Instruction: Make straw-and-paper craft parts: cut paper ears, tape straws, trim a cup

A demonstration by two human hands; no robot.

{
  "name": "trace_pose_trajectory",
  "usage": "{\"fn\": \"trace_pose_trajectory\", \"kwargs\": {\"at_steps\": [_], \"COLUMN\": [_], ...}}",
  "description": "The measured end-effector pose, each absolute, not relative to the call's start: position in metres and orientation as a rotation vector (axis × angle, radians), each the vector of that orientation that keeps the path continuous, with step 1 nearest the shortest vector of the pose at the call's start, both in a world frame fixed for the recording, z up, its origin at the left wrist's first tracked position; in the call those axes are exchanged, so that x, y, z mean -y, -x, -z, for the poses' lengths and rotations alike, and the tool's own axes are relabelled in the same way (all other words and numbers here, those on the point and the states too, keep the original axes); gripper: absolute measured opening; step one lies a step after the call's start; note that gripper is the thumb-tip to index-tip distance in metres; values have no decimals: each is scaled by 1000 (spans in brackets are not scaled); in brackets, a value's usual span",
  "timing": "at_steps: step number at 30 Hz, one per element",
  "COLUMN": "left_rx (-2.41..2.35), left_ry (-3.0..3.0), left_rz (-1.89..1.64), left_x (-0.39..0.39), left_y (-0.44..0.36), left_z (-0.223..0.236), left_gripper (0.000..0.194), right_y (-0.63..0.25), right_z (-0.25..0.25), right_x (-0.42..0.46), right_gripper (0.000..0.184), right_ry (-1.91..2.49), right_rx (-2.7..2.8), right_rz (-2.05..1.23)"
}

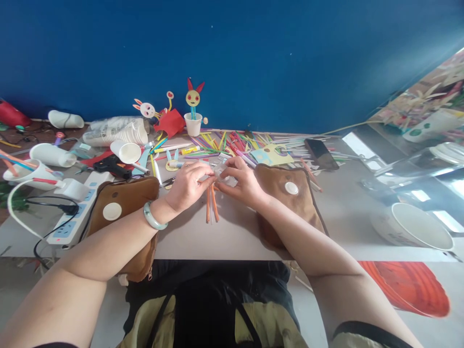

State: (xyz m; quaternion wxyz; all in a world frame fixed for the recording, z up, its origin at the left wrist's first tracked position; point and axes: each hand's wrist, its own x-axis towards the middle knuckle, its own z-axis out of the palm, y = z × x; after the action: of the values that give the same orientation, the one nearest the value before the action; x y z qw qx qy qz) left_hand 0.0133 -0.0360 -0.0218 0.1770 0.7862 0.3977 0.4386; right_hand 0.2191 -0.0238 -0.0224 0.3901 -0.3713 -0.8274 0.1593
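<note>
In the middle of the table my left hand (192,180) is closed, thumb and forefinger pinched together at the top of a few thin orange sticks (212,205). The sticks hang down toward me. My right hand (243,181) is closed around a clear, shiny piece (229,181) that looks like a roll of tape. Both sets of fingertips nearly meet there, and they partly hide the clear piece and the upper ends of the sticks. Behind my left hand lies a paper rabbit face (173,164).
Brown cushions (123,198) lie under or beside both forearms. Colourful sticks (232,142) pile up along the blue wall. A hot glue gun (112,166) and power strip (78,210) are left; a phone (321,153) and white bowl (416,226) are right. A cup figure (193,124) stands behind.
</note>
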Motion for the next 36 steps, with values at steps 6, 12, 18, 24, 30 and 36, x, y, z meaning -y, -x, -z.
{"fn": "trace_pose_trajectory", "kwargs": {"at_steps": [6, 12, 18, 24, 30, 36], "left_rx": [-1181, -1267, -1157, -1108, -1108, -1230], "left_ry": [-2642, -2996, -2631, -2300, -2272, -2610], "left_rz": [-1237, -1106, -1247, -1212, -1164, -997], "left_x": [40, 42, 37, 36, 39, 47], "left_y": [-14, -14, -14, -13, -13, -14], "left_z": [24, 24, 29, 25, 20, 22], "left_gripper": [19, 24, 11, 13, 15, 17], "right_y": [-214, -209, -210, -215, -218, -214], "right_z": [25, 23, 22, 19, 15, 17], "right_x": [30, 37, 32, 30, 32, 36], "right_gripper": [15, 16, 18, 12, 13, 11], "right_ry": [1055, 1202, 1217, 1060, 968, 1118], "right_rx": [2049, 2030, 1982, 2062, 2142, 2147], "right_rz": [-413, -515, -577, -458, -387, -342]}}
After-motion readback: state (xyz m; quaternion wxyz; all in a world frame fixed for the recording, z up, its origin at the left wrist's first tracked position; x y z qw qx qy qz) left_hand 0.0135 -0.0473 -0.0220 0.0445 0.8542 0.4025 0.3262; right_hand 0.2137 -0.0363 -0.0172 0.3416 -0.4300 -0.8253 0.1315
